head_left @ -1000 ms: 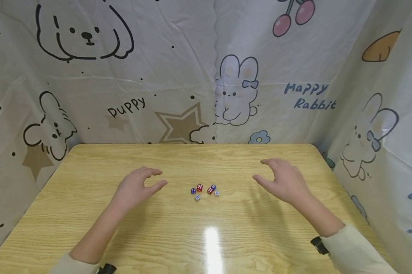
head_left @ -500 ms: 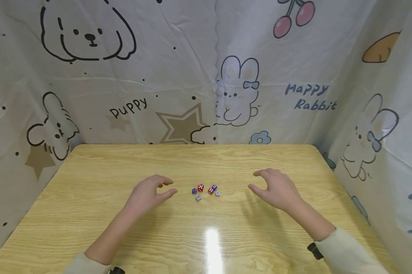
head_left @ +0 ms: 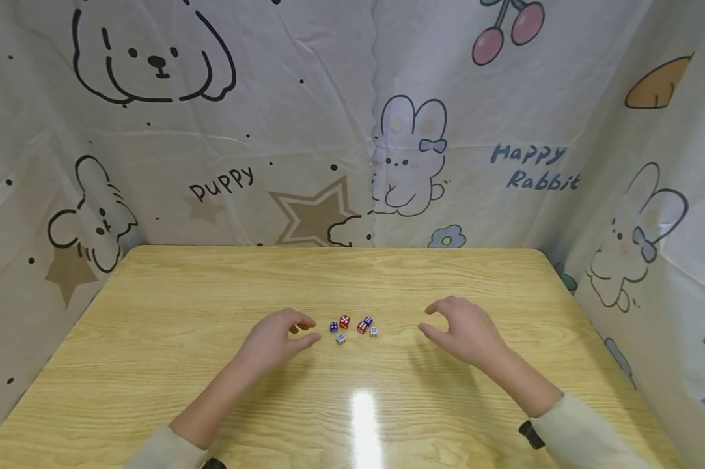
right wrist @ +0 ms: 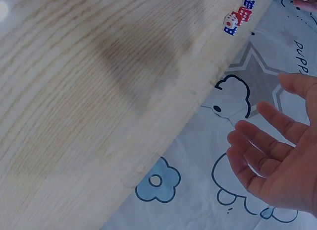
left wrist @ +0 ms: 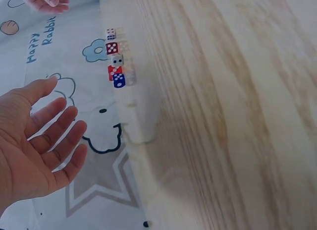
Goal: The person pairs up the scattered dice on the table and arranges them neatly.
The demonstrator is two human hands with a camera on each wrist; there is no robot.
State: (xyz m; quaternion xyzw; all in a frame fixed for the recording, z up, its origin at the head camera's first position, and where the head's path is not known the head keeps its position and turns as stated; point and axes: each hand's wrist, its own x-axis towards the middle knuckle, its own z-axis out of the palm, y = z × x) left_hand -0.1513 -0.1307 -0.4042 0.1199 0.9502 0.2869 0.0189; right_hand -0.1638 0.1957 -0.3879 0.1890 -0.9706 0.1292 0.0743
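Observation:
Several small dice lie loosely grouped mid-table in the head view: a blue die (head_left: 333,327), a red die (head_left: 344,322) and a white die (head_left: 340,339) on the left. To their right sit another red die (head_left: 362,327), a blue die (head_left: 368,321) and a white die (head_left: 373,331). My left hand (head_left: 278,339) hovers just left of the group, fingers relaxed and holding nothing. Farther off on the right, my right hand (head_left: 466,331) is held above the table with thumb and fingers apart, also holding nothing. Both wrist views show each palm bare.
The wooden table (head_left: 241,273) carries a bright light reflection near its front middle. A printed curtain (head_left: 305,124) hangs behind the table and along both sides. Dark bands (head_left: 531,434) show at the sleeve cuffs.
My left hand has moved right, up close to the dice. My right hand has come slightly inward and nearer the front. The dice stay in place on the table.

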